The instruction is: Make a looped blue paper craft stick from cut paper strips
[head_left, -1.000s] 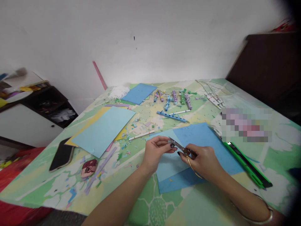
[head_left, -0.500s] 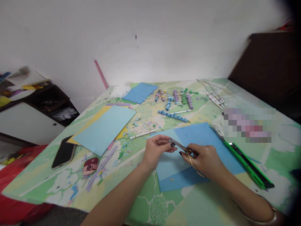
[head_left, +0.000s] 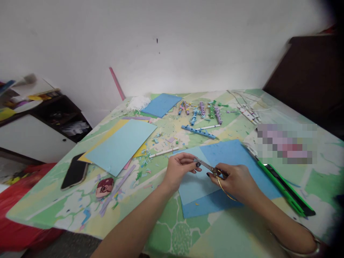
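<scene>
My right hand is closed around the handles of a pair of scissors, one loop of which looks gold. The blades point left, and their tips reach the fingers of my left hand. That hand is pinched, thumb against fingers; whatever small piece it may hold is hidden. Both hands are above a light blue sheet, which lies on darker blue sheets. Just beyond my left hand lies a white stick with coloured bands. Farther back is a blue paper tube with dark spots.
A green cutter lies at right, near a blurred-out patch. At left are a phone, a dark red case, stacked coloured paper and scraps. Several decorated tubes and white sticks lie toward the wall.
The view has shifted slightly, so the table things appear a little to the right. Both hands keep nearly the same pose, with the scissors still at the left fingertips.
</scene>
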`<state>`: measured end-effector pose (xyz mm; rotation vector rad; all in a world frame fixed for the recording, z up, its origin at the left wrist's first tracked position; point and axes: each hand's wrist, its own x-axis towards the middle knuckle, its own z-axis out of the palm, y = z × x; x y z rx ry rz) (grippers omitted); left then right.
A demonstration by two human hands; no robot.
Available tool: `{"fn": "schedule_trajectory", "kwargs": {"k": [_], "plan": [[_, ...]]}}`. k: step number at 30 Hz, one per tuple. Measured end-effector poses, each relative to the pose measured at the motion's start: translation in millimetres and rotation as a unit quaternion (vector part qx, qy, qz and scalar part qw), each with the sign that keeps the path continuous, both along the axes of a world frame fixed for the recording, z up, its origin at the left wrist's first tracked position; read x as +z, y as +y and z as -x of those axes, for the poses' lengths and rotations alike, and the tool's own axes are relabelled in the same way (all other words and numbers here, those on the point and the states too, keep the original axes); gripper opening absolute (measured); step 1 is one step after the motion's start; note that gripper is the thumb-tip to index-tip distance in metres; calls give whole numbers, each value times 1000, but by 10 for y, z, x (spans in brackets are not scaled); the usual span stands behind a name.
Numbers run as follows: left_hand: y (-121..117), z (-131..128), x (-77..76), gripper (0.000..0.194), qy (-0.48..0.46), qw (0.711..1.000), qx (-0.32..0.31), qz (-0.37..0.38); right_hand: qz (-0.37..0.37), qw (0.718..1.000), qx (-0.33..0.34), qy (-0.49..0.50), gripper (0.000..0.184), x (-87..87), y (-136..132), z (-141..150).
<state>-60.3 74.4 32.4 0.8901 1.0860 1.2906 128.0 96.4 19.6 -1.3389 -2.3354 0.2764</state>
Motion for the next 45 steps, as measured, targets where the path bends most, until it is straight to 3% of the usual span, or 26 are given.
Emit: {"fn": "schedule_trajectory", "kwargs": {"k": [8, 13, 20, 45], "plan": [[22, 12, -13, 21, 5, 1000, 7, 0, -8, 999, -23, 38, 34, 35, 35, 2], [45, 33, -28, 13, 11, 1000, 7, -9, 36, 997, -14, 60, 34, 108, 47, 12], [33, 27, -32, 27, -2, 1000, -6, -5, 84, 995, 10, 52, 33, 38, -3, 55], [34, 1, -75, 22, -13, 999, 10, -31, 83, 994, 17, 68, 34, -21, -53, 90]]}}
